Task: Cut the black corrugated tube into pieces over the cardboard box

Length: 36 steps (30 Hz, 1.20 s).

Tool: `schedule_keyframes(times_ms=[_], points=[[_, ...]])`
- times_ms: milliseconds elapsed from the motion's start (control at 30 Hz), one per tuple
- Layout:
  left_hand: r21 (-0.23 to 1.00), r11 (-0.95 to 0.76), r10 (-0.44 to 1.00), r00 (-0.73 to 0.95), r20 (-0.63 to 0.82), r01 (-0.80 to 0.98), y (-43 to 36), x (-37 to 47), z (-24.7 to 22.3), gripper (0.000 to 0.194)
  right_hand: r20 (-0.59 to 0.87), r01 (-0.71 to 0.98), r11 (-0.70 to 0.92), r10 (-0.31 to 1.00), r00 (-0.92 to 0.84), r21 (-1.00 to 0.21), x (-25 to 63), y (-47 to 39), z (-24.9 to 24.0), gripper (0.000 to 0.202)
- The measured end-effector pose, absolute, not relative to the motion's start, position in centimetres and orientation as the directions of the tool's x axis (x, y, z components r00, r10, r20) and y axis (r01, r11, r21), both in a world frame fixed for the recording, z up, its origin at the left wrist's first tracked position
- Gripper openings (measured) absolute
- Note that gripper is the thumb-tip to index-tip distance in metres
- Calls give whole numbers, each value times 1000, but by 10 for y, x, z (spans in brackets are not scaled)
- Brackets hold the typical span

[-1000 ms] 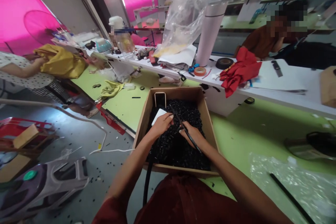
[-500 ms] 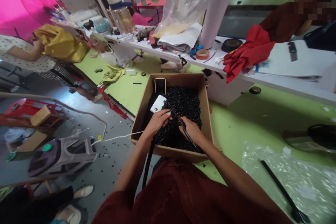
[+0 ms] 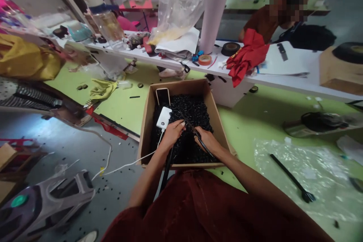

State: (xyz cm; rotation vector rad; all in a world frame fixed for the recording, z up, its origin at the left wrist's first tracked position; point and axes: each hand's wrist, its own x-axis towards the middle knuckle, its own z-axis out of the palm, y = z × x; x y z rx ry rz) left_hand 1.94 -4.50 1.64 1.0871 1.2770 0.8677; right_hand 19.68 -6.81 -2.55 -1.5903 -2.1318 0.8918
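Observation:
A cardboard box (image 3: 219, 121) holds a heap of small black pieces (image 3: 191, 107). Over the heap, my right hand (image 3: 206, 140) is closed around the handles of dark scissors (image 3: 204, 146), whose blades point up and left toward my other hand. My left hand (image 3: 173, 133) is closed on a black strip (image 3: 167, 168) that hangs down past the box's near edge. The strip's upper end between the fingers is too small to make out. Beside my left hand lies a white power bank (image 3: 163, 118) with a white cable, and a phone (image 3: 163, 96) leans at the box's far left corner.
Behind the box runs a white shelf (image 3: 176, 59) with tape rolls, red cloth (image 3: 246, 55), a tall cylinder (image 3: 216, 11) and plastic bags. At right are a plastic sheet (image 3: 317, 174) and a black bundle (image 3: 293, 179). A person (image 3: 262, 22) sits beyond the shelf.
The view has turned rightward, so the surroundings shift left and a box with tape shows at far right. Both hands remain over the heap, holding the same things.

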Motion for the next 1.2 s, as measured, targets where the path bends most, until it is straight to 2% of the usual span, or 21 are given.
schedule_keyframes(times_ms=[333,700,1033,1200], points=[[945,319,937,128,-325,67,-39,17,5,33,-145,772,167,937,-318,-614,198,-66,-25,20],[932,320,931,127,-343,172,-36,14,-3,27,-291,846,128,904,-315,-518,197,-61,-25,21],[917,330,930,92,-357,223,-34,11,-12,31,-324,875,161,886,-332,-457,198,-59,-25,18],[911,372,918,78,-390,178,-34,14,-7,33,-305,888,173,897,-321,-426,198,-59,-23,21]])
